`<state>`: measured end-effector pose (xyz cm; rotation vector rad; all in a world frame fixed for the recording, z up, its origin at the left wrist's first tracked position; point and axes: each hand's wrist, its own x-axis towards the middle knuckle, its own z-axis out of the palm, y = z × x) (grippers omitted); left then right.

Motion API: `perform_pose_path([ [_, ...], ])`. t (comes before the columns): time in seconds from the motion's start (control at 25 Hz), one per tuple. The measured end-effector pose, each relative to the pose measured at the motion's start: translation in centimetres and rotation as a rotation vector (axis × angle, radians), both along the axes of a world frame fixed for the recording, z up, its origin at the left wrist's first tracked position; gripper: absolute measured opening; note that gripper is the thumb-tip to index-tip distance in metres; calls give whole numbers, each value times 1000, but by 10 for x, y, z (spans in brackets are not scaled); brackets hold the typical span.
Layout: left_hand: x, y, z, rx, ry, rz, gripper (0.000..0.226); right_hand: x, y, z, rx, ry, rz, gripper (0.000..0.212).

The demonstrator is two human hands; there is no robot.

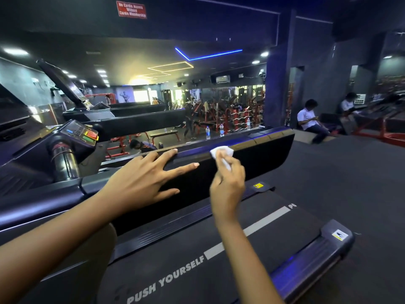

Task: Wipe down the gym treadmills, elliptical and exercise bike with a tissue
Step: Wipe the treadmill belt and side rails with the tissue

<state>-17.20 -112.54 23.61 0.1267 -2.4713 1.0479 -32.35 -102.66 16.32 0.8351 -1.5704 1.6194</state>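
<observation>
**Tissue held to the treadmill's side panel rim**

The tissue is pinched in the curled fingers of the right hand. It is pressed against the top rim of the side panel of the treadmill, at 12 o'clock from the wrist, evidently so the rim can be rubbed. The left hand, at 9 o'clock from the right, is laid on the same panel with its fingers straight and spread. Nothing is gripped; a brace is the likely purpose. The belt is seen at 6 o'clock. This machine's console is cut off and the panel's far face is hidden. The task's other machines cannot be made out in the dim room. Only a neighbouring console at 9 o'clock is recognised.
</observation>
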Motion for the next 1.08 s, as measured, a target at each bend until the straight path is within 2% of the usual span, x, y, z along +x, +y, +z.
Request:
perform_pose_path([
  [0.08,0,0,1,-6,5,-2,63,18,4,-5,53,117,78,40],
  [0.16,0,-1,0,-10,1,-9,63,-1,16,0,54,168,124,40],
  [0.28,-1,-1,-1,7,1,-2,64,-79,37,17,-1,15,-54,35],
  [0.4,-14,1,-2,23,13,9,66,-145,50,28,123,-147,-152,39],
  [0.48,-24,1,-1,33,15,10,67,-151,43,25,195,-160,-142,41],
  [0.64,-27,1,-3,47,4,19,67,-102,24,15,131,-3,-134,41],
  [0.76,-29,1,-4,69,0,44,68,-56,20,5,188,111,-59,41],
  [0.92,-45,8,1,104,-3,65,69,-86,42,21,263,270,55,45],
  [1.0,-65,15,6,133,-40,62,66,-138,53,40,261,165,-61,49],
  [1.08,-89,23,12,238,-128,108,67,-187,61,55,343,-49,-148,53],
])
